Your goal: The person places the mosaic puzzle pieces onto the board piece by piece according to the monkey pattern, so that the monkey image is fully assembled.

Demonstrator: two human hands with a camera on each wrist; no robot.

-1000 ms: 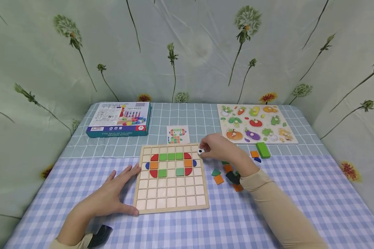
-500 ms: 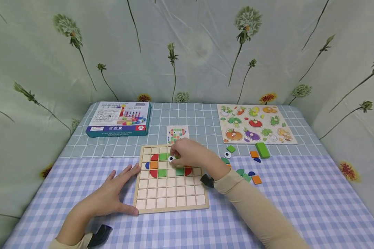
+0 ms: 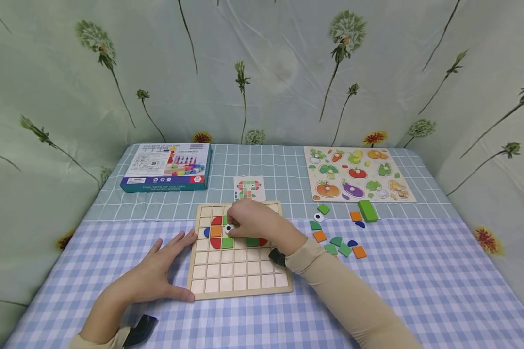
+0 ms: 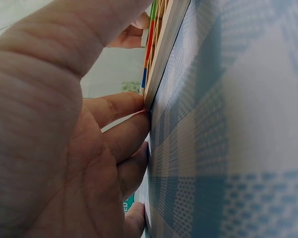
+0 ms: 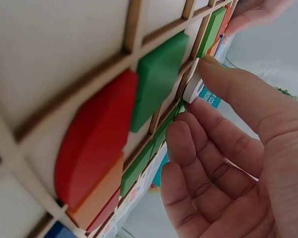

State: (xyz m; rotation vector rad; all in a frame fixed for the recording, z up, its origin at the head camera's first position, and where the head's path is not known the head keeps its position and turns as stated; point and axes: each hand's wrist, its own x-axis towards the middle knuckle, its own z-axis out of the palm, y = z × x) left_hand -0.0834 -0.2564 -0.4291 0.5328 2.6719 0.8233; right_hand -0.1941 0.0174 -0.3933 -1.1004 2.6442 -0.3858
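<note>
Checked cloth (image 3: 428, 271) under the board (image 3: 240, 269), right hand (image 3: 254, 220) pinching the eye (image 5: 192, 89) at its upper left, left hand (image 3: 155, 276) spread against its left edge. Eye's probably light, stiff, slickish; grab the rim.

Backdrop (image 3: 279, 106): pale grey-green, creased, sweeping from 9 o'clock over 12 to 3.
Dandelion prints (image 3: 348, 31): large seed heads at 10 and 1 o'clock.
Near cloth (image 3: 419, 281): blue-and-white gingham, at 6 o'clock.
Far cloth (image 3: 279, 165): grey-blue, white grid, below the backdrop's 12 o'clock.
Light: soft sheen at 12.
</note>
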